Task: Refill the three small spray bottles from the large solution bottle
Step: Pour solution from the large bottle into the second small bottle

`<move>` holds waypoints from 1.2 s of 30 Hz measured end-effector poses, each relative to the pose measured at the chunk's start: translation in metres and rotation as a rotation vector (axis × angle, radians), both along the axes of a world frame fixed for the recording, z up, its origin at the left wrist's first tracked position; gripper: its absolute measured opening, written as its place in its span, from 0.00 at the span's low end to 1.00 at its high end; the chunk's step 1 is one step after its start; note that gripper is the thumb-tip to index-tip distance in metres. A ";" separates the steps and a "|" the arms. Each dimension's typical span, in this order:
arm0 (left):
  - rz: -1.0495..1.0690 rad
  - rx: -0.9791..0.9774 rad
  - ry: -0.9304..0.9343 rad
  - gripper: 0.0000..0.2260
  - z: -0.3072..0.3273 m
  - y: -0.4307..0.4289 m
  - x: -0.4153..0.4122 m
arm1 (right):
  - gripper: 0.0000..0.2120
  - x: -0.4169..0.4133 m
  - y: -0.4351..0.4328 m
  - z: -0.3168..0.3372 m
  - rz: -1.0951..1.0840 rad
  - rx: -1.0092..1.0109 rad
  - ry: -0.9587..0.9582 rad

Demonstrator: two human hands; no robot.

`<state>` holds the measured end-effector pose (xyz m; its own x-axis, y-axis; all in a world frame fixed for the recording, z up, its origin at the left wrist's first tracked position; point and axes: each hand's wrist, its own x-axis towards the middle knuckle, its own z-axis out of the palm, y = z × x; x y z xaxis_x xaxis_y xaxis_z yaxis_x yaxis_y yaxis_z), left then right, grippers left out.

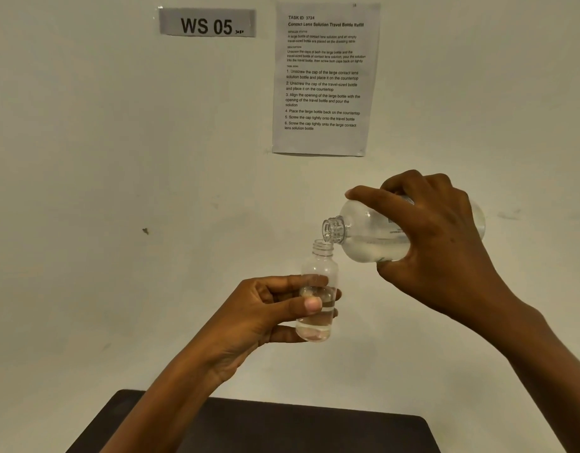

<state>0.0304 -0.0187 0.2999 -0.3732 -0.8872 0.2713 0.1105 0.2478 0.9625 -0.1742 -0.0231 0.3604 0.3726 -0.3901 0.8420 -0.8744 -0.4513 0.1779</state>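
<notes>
My left hand (269,313) holds a small clear spray bottle (318,273) upright in the air, uncapped, with clear liquid filling about its lower half. My right hand (435,237) grips the large clear solution bottle (363,233), tipped on its side with its open neck just above and touching the small bottle's mouth. Liquid lies along the lower side of the large bottle. No caps and no other small bottles are in view.
A dark table top (282,426) lies below my hands, only its far edge showing. Behind stands a pale wall with a "WS 05" label (207,22) and a taped instruction sheet (324,78).
</notes>
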 end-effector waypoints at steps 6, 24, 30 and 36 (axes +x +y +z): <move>-0.007 0.000 -0.001 0.16 0.001 0.002 0.001 | 0.37 0.000 0.001 0.001 0.007 -0.008 0.009; -0.013 -0.003 0.013 0.13 0.002 0.003 0.003 | 0.37 0.002 0.002 0.002 0.013 -0.008 0.013; -0.016 -0.002 0.011 0.14 0.001 0.003 0.002 | 0.38 0.002 0.000 0.000 0.009 -0.003 0.011; -0.020 0.000 0.013 0.15 0.001 0.003 0.004 | 0.35 0.003 0.002 0.001 0.018 0.008 0.009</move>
<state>0.0341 -0.0160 0.3012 -0.3871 -0.8797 0.2761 0.1274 0.2455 0.9610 -0.1715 -0.0213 0.3618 0.3874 -0.3901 0.8353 -0.8646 -0.4682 0.1823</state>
